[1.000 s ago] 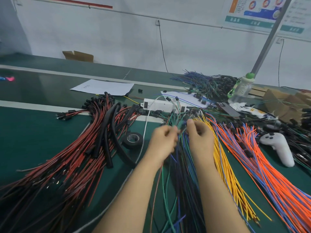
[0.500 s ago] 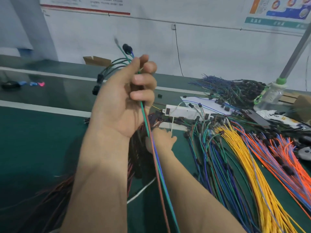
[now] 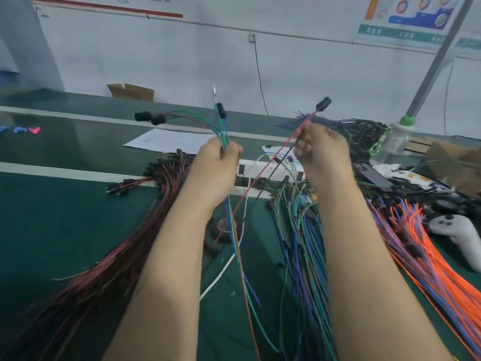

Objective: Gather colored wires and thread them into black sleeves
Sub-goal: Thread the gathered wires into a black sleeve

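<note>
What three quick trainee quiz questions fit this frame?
1. Which colour is the single wire pinched by the right hand? A) red B) yellow C) white
2. True or false: the left hand holds nothing.
3. Fill in: the orange wires lie on the person's ____ side.
Key: 1 A; 2 false, it grips a wire bundle raised off the pile; 3 right.
</note>
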### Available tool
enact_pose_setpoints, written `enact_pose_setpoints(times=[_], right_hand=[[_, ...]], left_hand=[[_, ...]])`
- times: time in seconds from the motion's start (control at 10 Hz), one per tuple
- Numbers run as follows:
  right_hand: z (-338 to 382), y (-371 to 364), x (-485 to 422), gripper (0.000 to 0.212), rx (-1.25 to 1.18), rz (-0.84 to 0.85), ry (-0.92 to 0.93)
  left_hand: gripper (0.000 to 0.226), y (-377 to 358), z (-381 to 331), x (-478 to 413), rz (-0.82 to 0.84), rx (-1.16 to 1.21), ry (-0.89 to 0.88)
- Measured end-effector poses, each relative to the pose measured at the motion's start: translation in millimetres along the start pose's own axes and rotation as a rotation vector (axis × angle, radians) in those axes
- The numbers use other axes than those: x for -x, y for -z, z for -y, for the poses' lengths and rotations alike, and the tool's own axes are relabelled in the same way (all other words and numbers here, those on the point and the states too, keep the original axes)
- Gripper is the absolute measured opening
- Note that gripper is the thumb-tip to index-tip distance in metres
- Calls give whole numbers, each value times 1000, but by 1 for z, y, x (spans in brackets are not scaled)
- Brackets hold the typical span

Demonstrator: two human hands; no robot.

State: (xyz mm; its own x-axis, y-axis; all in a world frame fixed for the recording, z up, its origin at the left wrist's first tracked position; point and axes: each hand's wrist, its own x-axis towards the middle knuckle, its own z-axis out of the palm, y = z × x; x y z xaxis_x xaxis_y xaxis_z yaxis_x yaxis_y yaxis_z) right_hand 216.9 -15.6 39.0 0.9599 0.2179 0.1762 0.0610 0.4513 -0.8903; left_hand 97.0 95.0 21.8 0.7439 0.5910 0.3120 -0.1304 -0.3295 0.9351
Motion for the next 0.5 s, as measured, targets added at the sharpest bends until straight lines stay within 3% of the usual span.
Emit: enact_pose_setpoints(times=[0.1,0.2,0.3,0.4,0.5], right_hand=[[32,12,10,25,82,130,-24],[45,26,17,21,115,148,19],[52,62,17,13,164,-6,72],[34,110,17,17,636,-229,114],[-10,148,24,14,1204,-166,-56]], left_hand=[[19,-39,-13,6,252,67,30],[20,-75,-39,25,508,423,231],[23,-76,-60,30,670,1012,423],[16,-61,-80,34,777,1583,603],[25,-60,-92,46,803,1731,593]])
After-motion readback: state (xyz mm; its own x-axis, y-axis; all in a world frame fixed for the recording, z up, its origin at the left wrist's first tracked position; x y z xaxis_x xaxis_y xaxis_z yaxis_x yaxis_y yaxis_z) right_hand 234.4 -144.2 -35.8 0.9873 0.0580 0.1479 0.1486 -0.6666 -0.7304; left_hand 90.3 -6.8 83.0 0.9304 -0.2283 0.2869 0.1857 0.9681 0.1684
